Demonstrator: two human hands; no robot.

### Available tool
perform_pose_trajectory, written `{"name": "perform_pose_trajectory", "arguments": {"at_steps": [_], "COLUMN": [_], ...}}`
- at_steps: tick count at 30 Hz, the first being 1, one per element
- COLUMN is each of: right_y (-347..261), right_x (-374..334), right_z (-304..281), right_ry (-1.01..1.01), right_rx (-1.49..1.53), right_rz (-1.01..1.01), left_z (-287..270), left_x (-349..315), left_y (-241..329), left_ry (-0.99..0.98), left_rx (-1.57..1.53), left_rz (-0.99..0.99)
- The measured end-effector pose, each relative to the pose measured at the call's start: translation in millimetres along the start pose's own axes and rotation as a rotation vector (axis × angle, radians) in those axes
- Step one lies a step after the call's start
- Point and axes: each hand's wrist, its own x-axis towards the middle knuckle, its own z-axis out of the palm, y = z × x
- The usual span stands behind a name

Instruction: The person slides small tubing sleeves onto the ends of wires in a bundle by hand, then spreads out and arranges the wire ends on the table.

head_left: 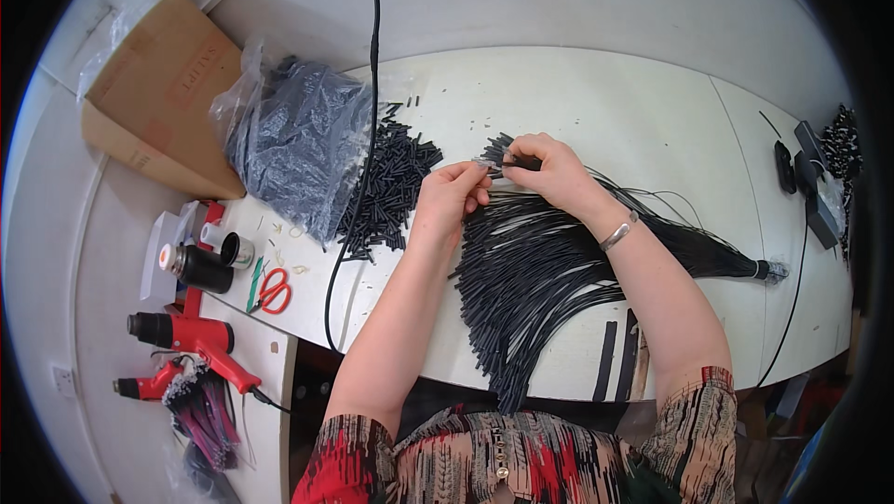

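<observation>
Nearest, a fan of black wires (531, 290) lies spread on the white tabletop (652, 113), bundled at the right end. Above it the left hand (450, 197) and right hand (549, 169) meet, each grip pinched closed on one thin wire end (492, 166), with a silver bracelet (618, 233) on the right wrist. Farther left lie a pile of short black tubes (391, 187), a plastic bag (293, 145) of more, red scissors (273, 292) and a red heat gun (191, 336).
</observation>
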Motion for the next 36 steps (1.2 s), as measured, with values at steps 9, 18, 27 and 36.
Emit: {"name": "perform_pose_trajectory", "arguments": {"at_steps": [9,18,27,36], "right_y": [-6.7,0.8,-3.0,-4.6], "right_x": [2.5,2.6,3.7,1.6], "right_z": [-4.8,-9.7,-9.7,-7.1], "right_ry": [-0.097,-0.082,-0.100,-0.120], "right_rx": [-0.448,-0.186,-0.135,-0.081], "right_rz": [-0.336,-0.040,-0.002,0.114], "left_z": [9.9,5.4,-2.6,-1.0], "left_x": [-6.3,-1.6,3.1,0.6], "left_y": [4.1,0.1,3.1,2.1], "left_ry": [0.047,0.031,-0.092,-0.118], "left_rx": [0.410,0.170,-0.038,0.043], "left_rz": [0.046,0.035,-0.045,-0.040]}}
